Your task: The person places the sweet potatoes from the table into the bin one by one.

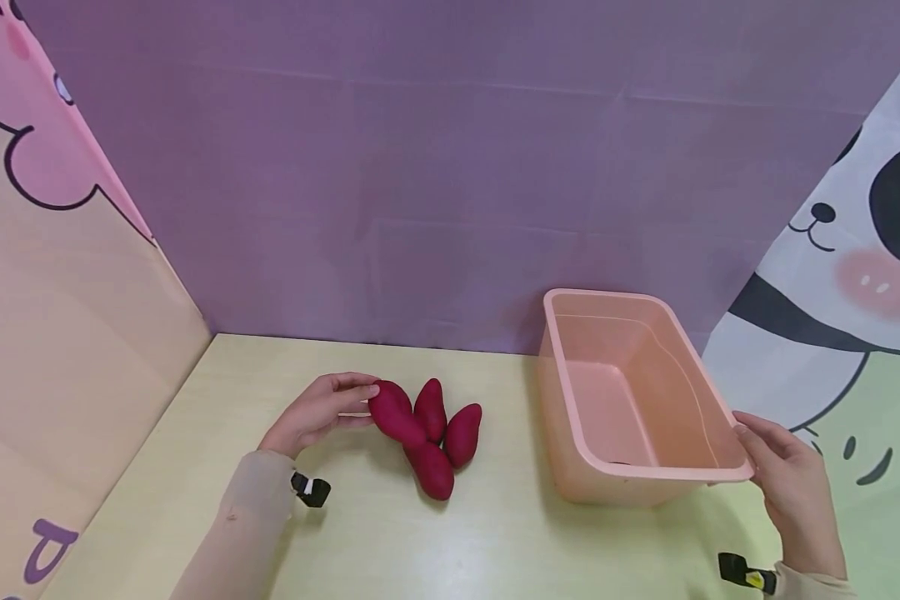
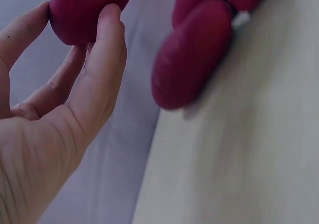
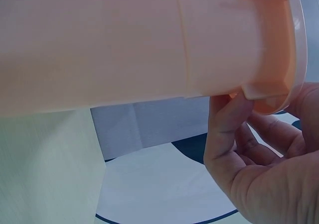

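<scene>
My left hand (image 1: 321,414) pinches the end of a dark red sweet potato (image 1: 394,412). In the left wrist view this sweet potato (image 2: 82,12) is between thumb and fingertips, clear of the table. Close beside it on the table lie several more: one at the back (image 1: 431,408), a right-hand sweet potato (image 1: 462,436) and a front sweet potato (image 1: 431,472). Over at the right, my right hand (image 1: 791,475) grips the near right corner of a peach-coloured plastic bin (image 1: 570,400). The right wrist view shows fingers curled under the bin's rim (image 3: 299,50).
A pale wooden table (image 1: 495,550) carries everything. Behind it hangs a purple cloth (image 1: 450,183). Printed panels stand on both sides, a pink and beige one (image 1: 75,292) at left and a panda one (image 1: 817,275) by the bin.
</scene>
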Tool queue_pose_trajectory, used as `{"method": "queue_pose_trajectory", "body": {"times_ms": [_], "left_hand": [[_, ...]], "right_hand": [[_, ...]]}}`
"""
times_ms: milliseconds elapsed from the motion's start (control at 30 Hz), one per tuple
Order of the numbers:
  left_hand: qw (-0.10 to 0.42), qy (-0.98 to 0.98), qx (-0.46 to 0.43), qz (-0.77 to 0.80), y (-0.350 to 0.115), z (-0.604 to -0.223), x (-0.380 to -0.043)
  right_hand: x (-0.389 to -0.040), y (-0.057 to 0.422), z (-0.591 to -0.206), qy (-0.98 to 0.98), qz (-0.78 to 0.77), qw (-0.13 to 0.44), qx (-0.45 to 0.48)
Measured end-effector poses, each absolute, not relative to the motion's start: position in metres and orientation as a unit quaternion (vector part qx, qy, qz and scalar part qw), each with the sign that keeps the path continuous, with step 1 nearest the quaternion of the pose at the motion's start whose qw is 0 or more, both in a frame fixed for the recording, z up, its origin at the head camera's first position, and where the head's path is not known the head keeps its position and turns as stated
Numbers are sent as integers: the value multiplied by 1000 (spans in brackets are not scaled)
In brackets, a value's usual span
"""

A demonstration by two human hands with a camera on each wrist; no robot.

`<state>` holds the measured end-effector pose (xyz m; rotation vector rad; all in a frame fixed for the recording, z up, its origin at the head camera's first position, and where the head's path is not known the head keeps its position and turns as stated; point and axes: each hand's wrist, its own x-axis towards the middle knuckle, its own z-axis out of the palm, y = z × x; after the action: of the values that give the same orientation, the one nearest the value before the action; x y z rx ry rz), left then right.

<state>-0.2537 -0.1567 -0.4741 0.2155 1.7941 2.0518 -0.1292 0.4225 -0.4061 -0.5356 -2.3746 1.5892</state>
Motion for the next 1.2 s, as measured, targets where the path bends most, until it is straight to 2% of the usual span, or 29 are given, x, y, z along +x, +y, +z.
{"method": "queue_pose_trajectory", "body": {"times_ms": [200,767,1200], "left_hand": [[187,649,82,733,-137,-452,-263],[204,627,107,744,-52,-408,-287],[243,594,142,754,29,-366,-300]], "right_hand": [[-130,423,-406,-828,520,119,-175],[-132,428,-405,-772,606,131,-140],[-131,424,-407,-796,570,128,-160]]}}
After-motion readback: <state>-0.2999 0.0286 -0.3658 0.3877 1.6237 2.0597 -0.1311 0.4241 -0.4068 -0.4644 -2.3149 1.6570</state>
